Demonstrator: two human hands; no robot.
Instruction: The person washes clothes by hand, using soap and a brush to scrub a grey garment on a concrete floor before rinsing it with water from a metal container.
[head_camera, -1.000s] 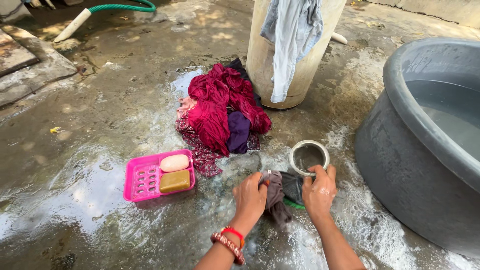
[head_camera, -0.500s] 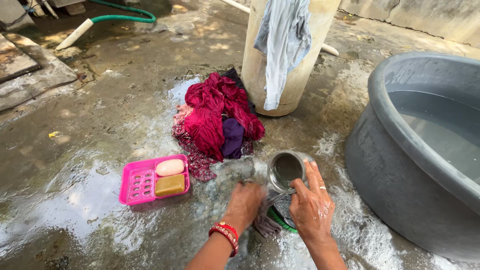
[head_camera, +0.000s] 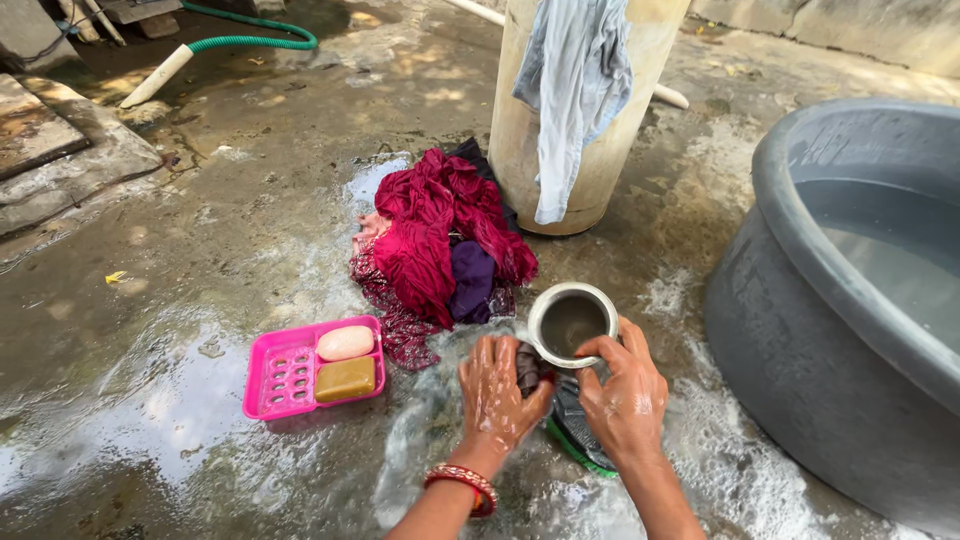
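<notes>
My right hand (head_camera: 625, 395) grips a small steel pot (head_camera: 572, 322) by its rim, tilted toward a dark wet cloth (head_camera: 530, 368) on the soapy concrete. My left hand (head_camera: 495, 390) presses flat on that cloth, fingers spread over it. A green-edged scrub brush (head_camera: 575, 438) lies partly under my right hand. Red and gold bangles circle my left wrist.
A pile of red and purple clothes (head_camera: 440, 240) lies just beyond the pot. A pink soap tray (head_camera: 275, 385) holds a pale bar and a brown bar. A large grey tub (head_camera: 800, 300) of water stands right. A pillar (head_camera: 520, 120) with a grey cloth (head_camera: 575, 90) stands behind; a green hose (head_camera: 250, 40) lies far left.
My right hand lifted the steel pot from the ground and tilted it over the cloth. My left hand shifted from gripping the cloth to pressing on it. Water spreads around the cloth.
</notes>
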